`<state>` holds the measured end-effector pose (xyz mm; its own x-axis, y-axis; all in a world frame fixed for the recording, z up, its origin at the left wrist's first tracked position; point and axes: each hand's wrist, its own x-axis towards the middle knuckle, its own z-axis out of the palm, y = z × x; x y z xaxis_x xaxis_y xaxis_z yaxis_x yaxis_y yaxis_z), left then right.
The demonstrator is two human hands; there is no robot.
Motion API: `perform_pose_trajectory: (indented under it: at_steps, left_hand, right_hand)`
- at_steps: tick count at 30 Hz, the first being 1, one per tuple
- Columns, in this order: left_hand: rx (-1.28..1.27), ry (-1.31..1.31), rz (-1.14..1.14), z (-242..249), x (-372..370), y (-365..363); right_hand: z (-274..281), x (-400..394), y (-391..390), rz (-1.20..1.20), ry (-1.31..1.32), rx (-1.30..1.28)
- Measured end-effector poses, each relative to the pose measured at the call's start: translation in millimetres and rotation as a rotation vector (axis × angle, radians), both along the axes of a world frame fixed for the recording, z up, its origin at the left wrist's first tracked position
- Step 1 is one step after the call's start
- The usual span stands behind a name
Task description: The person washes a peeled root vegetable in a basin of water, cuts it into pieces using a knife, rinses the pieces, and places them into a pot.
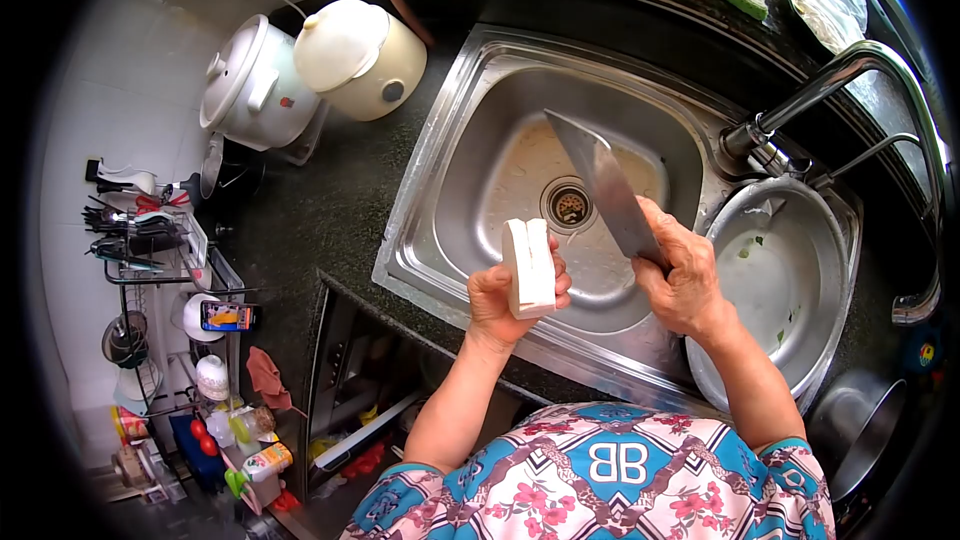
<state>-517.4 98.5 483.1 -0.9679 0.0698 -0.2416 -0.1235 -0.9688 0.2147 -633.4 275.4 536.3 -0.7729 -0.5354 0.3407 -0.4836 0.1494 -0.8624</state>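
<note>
A white block (530, 268) with a split line along its top rests in my left hand (493, 302), whose fingers curl round its sides, over the near left part of the steel sink (480, 155). My right hand (688, 275) is wrapped round the handle of a wide-bladed knife (607, 185). The blade points up and to the left over the basin, apart from the block. Below it the round drain (569, 205) shows in the basin floor.
A metal bowl (790, 260) with water and green bits sits right of the basin, below the curved faucet (850, 65). Two pots, a white lidded one (250, 90) and a cream cooker (375, 65), stand back left. A dish rack (135, 275) is far left.
</note>
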Motion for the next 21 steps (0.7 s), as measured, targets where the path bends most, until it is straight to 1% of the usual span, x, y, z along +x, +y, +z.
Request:
perform_pose_trajectory:
  at_steps: [1, 3, 7, 9, 10, 11, 13, 15, 17, 18, 19, 21]
  left_hand:
    - [0.017, 0.030, 0.004, 0, 0, 0]
    - [0.038, 0.060, 0.007, 1, -1, 2]
    - [0.090, -0.001, 0.048, 2, -2, 1]
    - [0.120, -0.010, 0.070, 0, -1, 3]
    - [0.060, -0.162, 0.193, 0, -1, 4]
    - [0.000, -0.311, 0.316, 0, -2, 4]
    - [0.024, -0.300, 0.331, -3, 1, 1]
    - [-0.043, -0.295, 0.338, 0, 3, 1]
    - [-0.041, -0.275, 0.341, 6, 4, 3]
    - [-0.056, -0.264, 0.341, 6, 4, 4]
    - [-0.069, -0.253, 0.340, 7, 4, 5]
    - [-0.074, -0.293, 0.341, 3, 7, 6]
  right_hand:
    - [0, -3, 3, 0.000, 0.000, 0.001]
    - [2, -11, 11, 0.243, -0.239, 0.338]
    - [-4, -9, 3, 0.212, -0.258, 0.275]
    - [-10, -6, -5, 0.096, -0.179, 0.038]
    - [-10, -11, -1, 0.179, -0.268, 0.211]
    - [-10, -14, 3, 0.175, -0.262, 0.216]
    - [-16, -18, 8, 0.143, -0.808, 0.316]
    - [-28, -22, 14, 0.174, -0.833, 0.280]
    - [-37, -19, 16, 0.097, -0.899, -0.068]
    - [-38, -20, 18, 0.105, -0.908, -0.132]
    - [-35, -21, 21, 0.100, -0.902, -0.127]
    - [-25, -22, 25, 0.105, -1.058, -0.215]
